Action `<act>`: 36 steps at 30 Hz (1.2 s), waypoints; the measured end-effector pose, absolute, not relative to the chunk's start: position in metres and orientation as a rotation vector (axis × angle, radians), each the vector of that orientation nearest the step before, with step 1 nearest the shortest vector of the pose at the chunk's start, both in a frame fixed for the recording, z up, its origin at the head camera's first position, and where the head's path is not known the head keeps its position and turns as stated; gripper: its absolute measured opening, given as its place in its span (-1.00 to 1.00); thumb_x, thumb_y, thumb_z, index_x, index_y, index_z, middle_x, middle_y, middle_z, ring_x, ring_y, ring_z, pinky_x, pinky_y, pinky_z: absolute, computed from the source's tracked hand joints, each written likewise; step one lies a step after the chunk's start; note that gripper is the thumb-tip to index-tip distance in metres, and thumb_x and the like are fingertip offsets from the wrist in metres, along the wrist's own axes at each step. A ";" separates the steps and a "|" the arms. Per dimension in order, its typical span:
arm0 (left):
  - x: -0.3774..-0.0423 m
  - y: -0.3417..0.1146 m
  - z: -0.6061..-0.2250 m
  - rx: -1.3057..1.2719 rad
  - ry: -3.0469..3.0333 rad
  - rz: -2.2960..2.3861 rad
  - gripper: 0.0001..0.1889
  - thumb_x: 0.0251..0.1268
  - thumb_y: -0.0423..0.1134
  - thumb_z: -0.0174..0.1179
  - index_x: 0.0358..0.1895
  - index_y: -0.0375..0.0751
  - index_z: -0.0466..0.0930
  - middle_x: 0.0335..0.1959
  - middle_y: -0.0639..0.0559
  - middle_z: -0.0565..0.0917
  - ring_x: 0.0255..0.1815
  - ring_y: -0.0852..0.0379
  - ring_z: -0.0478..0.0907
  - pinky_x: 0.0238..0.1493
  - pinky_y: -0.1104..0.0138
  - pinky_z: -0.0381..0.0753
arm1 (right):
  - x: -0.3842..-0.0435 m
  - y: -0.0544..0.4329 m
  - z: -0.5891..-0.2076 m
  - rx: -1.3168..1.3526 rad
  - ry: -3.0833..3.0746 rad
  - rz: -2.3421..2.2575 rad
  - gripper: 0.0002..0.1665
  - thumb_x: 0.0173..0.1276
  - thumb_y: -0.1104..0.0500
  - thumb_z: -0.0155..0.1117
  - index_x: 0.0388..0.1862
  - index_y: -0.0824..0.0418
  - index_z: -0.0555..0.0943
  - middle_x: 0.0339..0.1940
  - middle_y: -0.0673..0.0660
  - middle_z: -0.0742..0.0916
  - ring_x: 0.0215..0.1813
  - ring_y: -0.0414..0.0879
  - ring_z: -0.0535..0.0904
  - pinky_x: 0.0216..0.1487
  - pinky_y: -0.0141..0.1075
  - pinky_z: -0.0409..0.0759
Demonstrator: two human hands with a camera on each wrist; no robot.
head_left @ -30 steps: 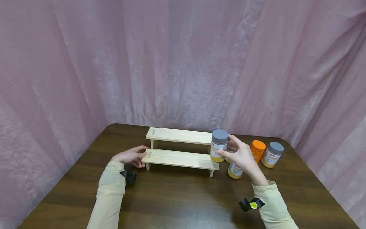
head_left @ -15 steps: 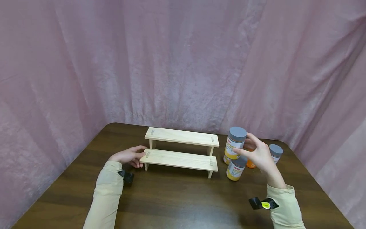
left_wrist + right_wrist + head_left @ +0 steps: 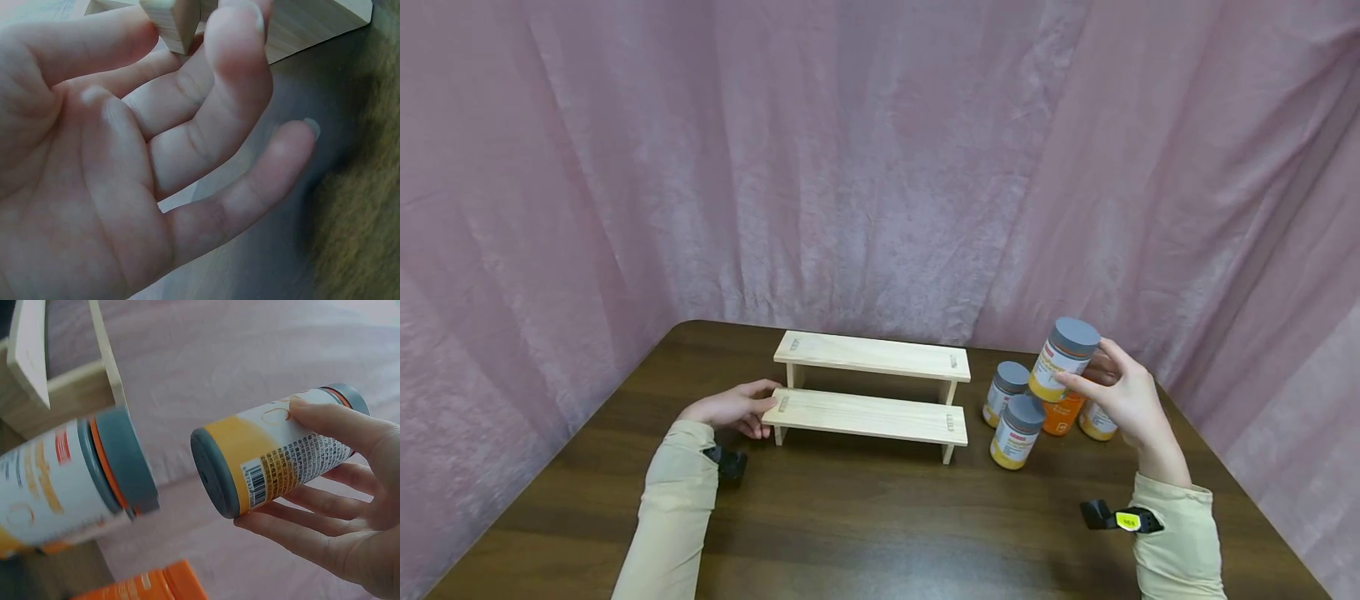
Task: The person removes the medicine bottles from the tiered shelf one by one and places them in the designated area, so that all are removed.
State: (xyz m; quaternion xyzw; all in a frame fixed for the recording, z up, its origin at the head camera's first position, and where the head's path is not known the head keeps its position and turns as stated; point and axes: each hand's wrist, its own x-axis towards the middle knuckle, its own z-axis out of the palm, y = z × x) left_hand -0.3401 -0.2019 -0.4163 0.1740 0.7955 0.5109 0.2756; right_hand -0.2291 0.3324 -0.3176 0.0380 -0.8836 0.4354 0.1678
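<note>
My right hand grips a supplement jar with a grey lid and a white-and-yellow label, raised above the other jars and tilted. In the right wrist view, thumb and fingers wrap the sides of this jar, its grey base and barcode showing. At the left, my left hand pinches the end of the lower board of a two-step wooden display shelf. The left wrist view shows the thumb against the wooden end, with the other fingers curled beside it.
Two grey-lidded jars, one behind and one in front, stand right of the shelf. An orange jar and another grey-lidded jar, partly covered by my right hand, are farther right. A pink curtain hangs behind the brown table.
My right hand has carried the jar rightward, from in front of the shelf's right end to above the orange jar, and it now tilts. My left hand stays at the shelf's left end.
</note>
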 end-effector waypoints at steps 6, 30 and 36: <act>-0.339 -0.206 -0.416 0.450 2.147 1.360 -0.44 0.57 -0.16 -0.14 0.45 -0.38 -0.03 -0.51 0.04 0.61 -0.50 0.22 0.59 -0.34 0.34 0.60 | -0.234 0.350 -0.325 0.089 -2.543 1.230 -0.26 0.25 -0.01 0.40 0.37 0.06 0.35 -0.21 -0.42 0.57 -0.19 -0.57 0.55 -0.22 -0.47 0.58; -0.342 -0.205 -0.418 0.436 2.163 1.364 -0.44 0.55 -0.18 -0.13 0.46 -0.37 -0.02 -0.50 -0.02 0.64 -0.52 0.22 0.58 -0.36 0.33 0.60 | -0.246 0.408 -0.379 0.576 -2.632 1.396 -0.25 0.17 0.41 0.38 0.30 0.09 0.33 -0.07 -0.41 0.63 -0.02 -0.53 0.57 -0.17 -0.47 0.62; -0.343 -0.206 -0.420 0.436 2.159 1.368 -0.43 0.55 -0.18 -0.12 0.46 -0.37 -0.02 -0.52 0.01 0.63 -0.52 0.21 0.59 -0.36 0.34 0.60 | -0.251 0.409 -0.397 0.621 -2.732 1.471 -0.21 0.20 0.35 0.38 0.36 0.30 0.23 -0.04 -0.37 0.64 0.02 -0.49 0.58 -0.09 -0.45 0.61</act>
